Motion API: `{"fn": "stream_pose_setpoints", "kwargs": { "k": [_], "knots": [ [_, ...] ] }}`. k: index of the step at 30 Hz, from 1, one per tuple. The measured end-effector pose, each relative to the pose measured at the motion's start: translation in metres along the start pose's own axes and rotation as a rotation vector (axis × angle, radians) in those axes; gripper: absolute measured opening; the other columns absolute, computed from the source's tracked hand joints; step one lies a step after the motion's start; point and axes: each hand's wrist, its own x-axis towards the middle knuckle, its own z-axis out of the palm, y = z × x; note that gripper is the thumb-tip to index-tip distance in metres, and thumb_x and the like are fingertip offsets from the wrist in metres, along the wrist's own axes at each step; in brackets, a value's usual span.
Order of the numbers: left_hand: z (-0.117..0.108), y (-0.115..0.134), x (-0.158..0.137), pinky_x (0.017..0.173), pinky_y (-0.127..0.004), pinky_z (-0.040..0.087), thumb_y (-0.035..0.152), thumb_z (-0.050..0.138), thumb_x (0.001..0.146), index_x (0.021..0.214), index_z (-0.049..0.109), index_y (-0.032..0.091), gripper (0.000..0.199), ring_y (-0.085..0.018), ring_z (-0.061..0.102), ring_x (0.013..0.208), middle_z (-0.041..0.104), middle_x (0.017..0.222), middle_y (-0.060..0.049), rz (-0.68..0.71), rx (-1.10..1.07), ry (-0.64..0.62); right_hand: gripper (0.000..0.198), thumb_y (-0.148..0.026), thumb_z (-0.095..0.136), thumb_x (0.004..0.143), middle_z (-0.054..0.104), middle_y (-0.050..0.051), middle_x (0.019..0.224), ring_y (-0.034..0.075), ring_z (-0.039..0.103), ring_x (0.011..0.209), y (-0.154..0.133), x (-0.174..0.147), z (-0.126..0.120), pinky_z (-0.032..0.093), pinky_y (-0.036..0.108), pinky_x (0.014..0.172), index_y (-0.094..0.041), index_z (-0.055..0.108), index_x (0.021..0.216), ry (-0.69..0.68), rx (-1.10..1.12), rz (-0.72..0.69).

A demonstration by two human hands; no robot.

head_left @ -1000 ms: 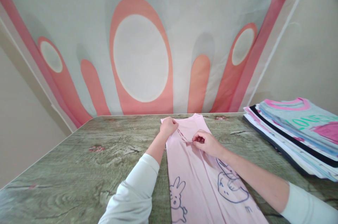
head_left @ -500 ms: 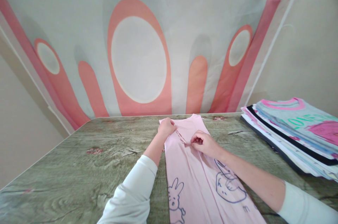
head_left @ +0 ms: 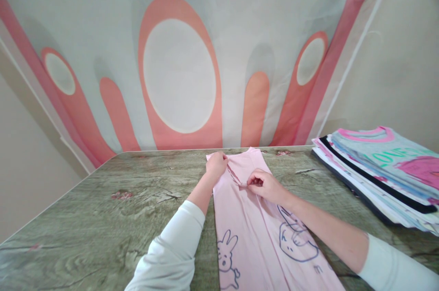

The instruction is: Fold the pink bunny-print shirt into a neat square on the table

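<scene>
A pink garment (head_left: 247,236) with dark line drawings of rabbits lies lengthwise on the table, its near end running out of view. Its sides are folded in, with a crease running down the middle. My left hand (head_left: 217,166) is closed on the fabric near the far left corner. Lower and to the right, my right hand (head_left: 263,185) pinches a raised bit of the same cloth. A loose edge of fabric stretches slantwise between the two hands. Whether it is a shirt or another kind of garment cannot be made out.
On the right of the wood-patterned table (head_left: 144,218) stands a stack of folded clothes (head_left: 380,177), topped by a grey shirt (head_left: 368,140) with a pink collar. Behind the table's far edge rises a wall backdrop (head_left: 178,76) with coral and white shapes.
Both hands keep their hold on the pink cloth and have hardly moved. The camera view has shifted very slightly.
</scene>
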Motion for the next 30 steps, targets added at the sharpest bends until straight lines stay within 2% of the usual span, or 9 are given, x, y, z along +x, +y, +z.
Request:
{"fn": "stream_pose_setpoints", "kwargs": {
  "k": [7, 11, 16, 21, 25, 30],
  "knots": [
    [0.010, -0.004, 0.006, 0.074, -0.025, 0.043, 0.023, 0.055, 0.082, 0.082, 0.059, 0.016, 0.008, -0.017, 0.060, 0.081, 0.066, 0.084, -0.006, -0.009, -0.135, 0.060, 0.011, -0.011, 0.058, 0.067, 0.055, 0.000, 0.076, 0.012, 0.052, 0.064, 0.002, 0.000, 0.000, 0.041, 0.024, 0.059, -0.018, 0.063, 0.072, -0.002, 0.025, 0.000],
    [0.018, -0.007, 0.011, 0.064, -0.022, 0.044, 0.023, 0.058, 0.080, 0.084, 0.059, 0.015, 0.009, -0.013, 0.061, 0.069, 0.065, 0.076, -0.004, -0.049, -0.244, 0.059, 0.010, -0.010, 0.058, 0.066, 0.055, 0.000, 0.075, 0.012, 0.052, 0.065, 0.001, 0.000, -0.001, 0.041, 0.024, 0.060, -0.019, 0.063, 0.071, 0.000, 0.011, -0.007],
    [0.022, -0.006, 0.012, 0.051, -0.020, 0.042, 0.027, 0.062, 0.076, 0.098, 0.056, 0.013, 0.026, -0.012, 0.058, 0.055, 0.064, 0.067, -0.002, -0.125, -0.337, 0.060, 0.010, -0.010, 0.058, 0.067, 0.055, 0.000, 0.075, 0.012, 0.052, 0.066, -0.001, -0.001, -0.001, 0.041, 0.024, 0.061, -0.018, 0.063, 0.071, -0.001, 0.004, -0.020],
    [0.017, -0.003, 0.009, 0.061, -0.021, 0.044, 0.021, 0.061, 0.072, 0.094, 0.058, 0.016, 0.023, -0.013, 0.061, 0.070, 0.065, 0.079, -0.003, -0.139, -0.332, 0.104, 0.010, -0.010, 0.057, 0.068, 0.056, 0.001, 0.078, 0.012, 0.053, 0.067, -0.001, -0.001, -0.002, 0.041, 0.024, 0.061, -0.018, 0.062, 0.071, -0.004, 0.008, -0.042],
    [0.011, 0.000, -0.002, 0.067, -0.026, 0.044, 0.018, 0.058, 0.072, 0.092, 0.061, 0.022, 0.021, -0.018, 0.060, 0.079, 0.063, 0.084, -0.002, -0.087, -0.128, 0.091, 0.010, -0.010, 0.057, 0.068, 0.059, 0.001, 0.078, 0.013, 0.054, 0.069, -0.002, 0.000, -0.001, 0.041, 0.024, 0.062, -0.018, 0.062, 0.071, -0.020, 0.004, -0.062],
    [0.002, 0.016, -0.015, 0.080, -0.032, 0.042, 0.017, 0.048, 0.079, 0.093, 0.063, 0.021, 0.021, -0.023, 0.054, 0.097, 0.055, 0.105, -0.009, 0.073, 0.198, 0.133, 0.008, -0.013, 0.056, 0.070, 0.062, 0.002, 0.076, 0.014, 0.055, 0.069, -0.004, -0.001, 0.001, 0.042, 0.025, 0.062, -0.018, 0.062, 0.071, -0.014, -0.019, -0.029]
  ]
}}
